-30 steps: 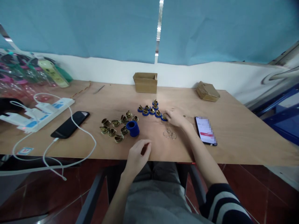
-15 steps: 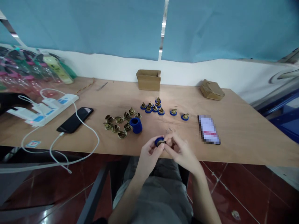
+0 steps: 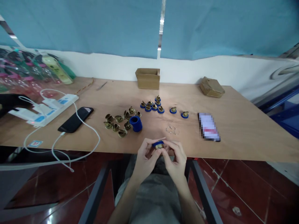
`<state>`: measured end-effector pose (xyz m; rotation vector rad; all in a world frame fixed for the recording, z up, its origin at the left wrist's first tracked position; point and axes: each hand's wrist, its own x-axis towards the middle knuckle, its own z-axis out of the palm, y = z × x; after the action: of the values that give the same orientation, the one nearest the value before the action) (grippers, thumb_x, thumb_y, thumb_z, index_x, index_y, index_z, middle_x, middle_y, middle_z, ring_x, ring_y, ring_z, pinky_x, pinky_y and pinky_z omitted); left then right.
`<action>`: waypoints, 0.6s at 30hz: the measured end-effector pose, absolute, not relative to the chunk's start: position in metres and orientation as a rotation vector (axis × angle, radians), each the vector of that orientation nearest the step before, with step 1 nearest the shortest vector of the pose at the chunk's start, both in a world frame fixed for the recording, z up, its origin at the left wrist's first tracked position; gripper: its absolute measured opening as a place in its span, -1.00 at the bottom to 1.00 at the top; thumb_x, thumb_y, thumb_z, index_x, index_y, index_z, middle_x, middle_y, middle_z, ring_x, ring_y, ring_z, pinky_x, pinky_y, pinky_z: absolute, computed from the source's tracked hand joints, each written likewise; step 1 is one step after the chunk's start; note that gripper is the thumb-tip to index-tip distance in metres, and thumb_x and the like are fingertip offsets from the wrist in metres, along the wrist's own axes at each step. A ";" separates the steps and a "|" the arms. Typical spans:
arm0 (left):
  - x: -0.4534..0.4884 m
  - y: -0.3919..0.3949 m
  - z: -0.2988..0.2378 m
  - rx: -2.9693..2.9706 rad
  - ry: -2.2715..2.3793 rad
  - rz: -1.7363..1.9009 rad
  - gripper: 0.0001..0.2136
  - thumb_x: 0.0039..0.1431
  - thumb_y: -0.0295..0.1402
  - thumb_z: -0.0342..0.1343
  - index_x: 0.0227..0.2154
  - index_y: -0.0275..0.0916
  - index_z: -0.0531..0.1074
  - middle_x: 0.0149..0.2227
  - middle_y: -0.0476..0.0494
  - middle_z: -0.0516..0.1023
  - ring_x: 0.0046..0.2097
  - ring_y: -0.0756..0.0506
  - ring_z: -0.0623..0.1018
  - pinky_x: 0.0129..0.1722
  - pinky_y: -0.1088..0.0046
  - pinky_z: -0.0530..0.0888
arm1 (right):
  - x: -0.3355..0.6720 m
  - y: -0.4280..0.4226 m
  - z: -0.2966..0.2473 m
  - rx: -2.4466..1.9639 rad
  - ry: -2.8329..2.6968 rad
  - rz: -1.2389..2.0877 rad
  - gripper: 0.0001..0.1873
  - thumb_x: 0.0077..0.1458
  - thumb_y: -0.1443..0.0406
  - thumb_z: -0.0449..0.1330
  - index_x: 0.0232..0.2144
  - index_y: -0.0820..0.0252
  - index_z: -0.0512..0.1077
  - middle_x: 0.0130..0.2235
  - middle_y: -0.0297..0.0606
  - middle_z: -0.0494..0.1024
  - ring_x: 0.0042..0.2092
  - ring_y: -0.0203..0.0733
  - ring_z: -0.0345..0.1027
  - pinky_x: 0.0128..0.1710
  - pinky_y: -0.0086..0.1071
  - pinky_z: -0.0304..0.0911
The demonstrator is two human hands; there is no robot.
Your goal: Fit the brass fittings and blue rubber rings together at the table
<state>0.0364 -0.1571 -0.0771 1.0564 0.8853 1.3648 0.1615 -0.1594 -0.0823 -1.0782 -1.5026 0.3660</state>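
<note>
Between both hands, near the table's front edge, is a round brass-coloured fitting with a blue ring. My left hand grips its left side, fingers curled round it. My right hand pinches its right side. The fingers hide parts of the fitting. Left of the hands stands a stack of blue rings, beside several brass fittings without blue rings. Farther back, several brass fittings with blue rings lie together, and two more sit to their right. Some thin, pale loops lie beyond my right hand.
A phone with a lit screen lies at the right. At the left are a dark phone, a white power strip with cables, and clear bottles. An open cardboard box and a brown package stand at the back.
My right hand has drawn down and in, and now holds the fitting's right side. The fitting has tilted so its brass side shows. The thin loops have come into plain view.
</note>
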 end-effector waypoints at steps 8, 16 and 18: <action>0.029 -0.159 -0.083 1.094 0.929 1.372 -0.81 0.24 -0.26 0.27 -0.22 -0.19 0.40 0.06 -0.33 0.65 0.12 -0.21 0.63 0.12 0.21 0.58 | 0.147 -0.166 -0.092 -1.073 -1.478 0.249 -0.61 0.29 0.48 0.17 0.06 -0.02 0.51 -0.18 -0.21 0.54 -0.20 -0.16 0.51 -0.30 -0.32 0.52; 0.031 -0.159 -0.084 1.160 0.978 1.438 -0.85 0.25 -0.33 0.25 -0.18 -0.17 0.42 0.07 -0.28 0.65 0.14 -0.19 0.62 0.15 0.22 0.56 | 0.143 -0.167 -0.096 -1.088 -1.451 0.207 -0.62 0.29 0.50 0.16 0.04 0.01 0.51 -0.18 -0.20 0.55 -0.20 -0.16 0.50 -0.27 -0.30 0.52; 0.028 -0.158 -0.085 1.203 1.008 1.427 -0.86 0.24 -0.34 0.26 -0.19 -0.17 0.44 0.06 -0.27 0.65 0.14 -0.20 0.62 0.15 0.21 0.57 | 0.143 -0.166 -0.095 -1.101 -1.456 0.251 -0.65 0.30 0.48 0.14 0.03 0.02 0.50 -0.18 -0.19 0.55 -0.21 -0.15 0.50 -0.30 -0.31 0.50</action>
<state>0.0281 -0.1577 -0.0845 1.2032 1.0084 1.4275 0.1426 -0.1660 -0.0950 -1.1008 -1.4564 0.2505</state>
